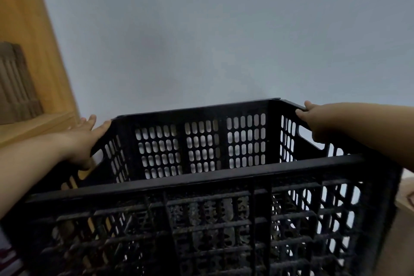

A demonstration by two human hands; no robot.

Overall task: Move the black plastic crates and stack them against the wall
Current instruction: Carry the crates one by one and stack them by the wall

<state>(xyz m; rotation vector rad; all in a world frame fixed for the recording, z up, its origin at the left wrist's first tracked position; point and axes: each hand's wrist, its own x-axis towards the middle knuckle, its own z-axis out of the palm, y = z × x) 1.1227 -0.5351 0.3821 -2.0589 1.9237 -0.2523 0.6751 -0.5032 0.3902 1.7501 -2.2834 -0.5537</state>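
Note:
A black plastic crate (201, 177) with slotted walls fills the lower half of the head view, its open top facing me and its far side close to the grey wall (212, 40). My left hand (85, 139) lies flat against the crate's left rim near the handle cut-out, fingers stretched out. My right hand (313, 119) grips the right rim above the right handle cut-out. The crate's base and whatever is under it are hidden.
A wooden shelf unit (33, 56) stands at the left, with brown corrugated cardboard (15, 87) on its ledge. A light brown surface (406, 199) shows at the right edge. Striped red and white fabric (9, 257) shows at the bottom left corner.

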